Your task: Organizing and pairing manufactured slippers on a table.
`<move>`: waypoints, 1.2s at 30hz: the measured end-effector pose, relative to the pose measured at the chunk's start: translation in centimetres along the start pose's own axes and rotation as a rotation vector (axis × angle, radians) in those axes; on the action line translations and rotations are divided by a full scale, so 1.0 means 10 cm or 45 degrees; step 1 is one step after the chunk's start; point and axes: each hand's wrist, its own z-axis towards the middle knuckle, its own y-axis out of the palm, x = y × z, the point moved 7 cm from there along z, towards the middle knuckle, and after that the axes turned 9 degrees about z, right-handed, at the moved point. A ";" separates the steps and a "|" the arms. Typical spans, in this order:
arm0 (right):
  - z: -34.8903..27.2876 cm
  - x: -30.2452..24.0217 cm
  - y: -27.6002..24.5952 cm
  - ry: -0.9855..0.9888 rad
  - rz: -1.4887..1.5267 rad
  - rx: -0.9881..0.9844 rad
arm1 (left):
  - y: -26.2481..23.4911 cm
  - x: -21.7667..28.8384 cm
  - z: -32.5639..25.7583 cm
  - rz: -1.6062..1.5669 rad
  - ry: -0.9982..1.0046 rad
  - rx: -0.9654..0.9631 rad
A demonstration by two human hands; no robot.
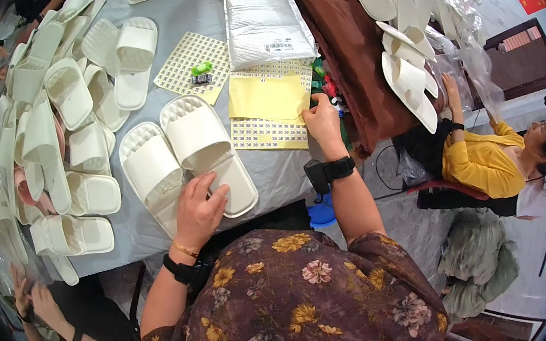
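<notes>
A pair of cream slippers (203,143) lies side by side in front of me, toes pointing away. My left hand (198,210) rests on their heel ends, fingers loosely spread and touching the soles without gripping. To the right, my right hand (324,122) is closed, thumb and forefinger pinched at the right edge of a yellow label sheet (269,96). Whether a single label sits between those fingers is too small to see. Part of the sheet is bare yellow backing; a sheet with rows of small printed labels (269,135) shows below it.
Piled slippers (44,137) cover the table's left side. A white padded mailer (267,25) and another label sheet (171,63) with two small wrapped items lie beyond. Brown cloth (333,47) borders the right. A person in yellow (483,162) sits there; other people's hands (48,307) show at left.
</notes>
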 end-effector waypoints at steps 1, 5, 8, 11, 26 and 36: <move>-0.01 0.01 -0.02 -0.005 0.037 0.035 | 0.00 0.00 0.00 0.000 -0.003 0.002; -0.06 -0.05 -0.08 -0.008 0.000 0.059 | -0.02 0.01 -0.01 -0.016 0.017 0.033; -0.10 -0.01 -0.13 -0.009 0.057 0.040 | -0.01 0.01 -0.01 -0.002 0.016 0.037; -0.21 0.06 -0.23 0.038 0.082 -0.004 | -0.02 0.01 0.00 0.005 0.009 0.033; -0.11 0.14 -0.19 -0.335 -0.046 0.065 | -0.03 0.00 0.00 -0.005 -0.007 0.042; 0.02 0.17 -0.16 -0.323 0.031 -0.130 | -0.02 0.00 -0.01 0.003 -0.011 0.037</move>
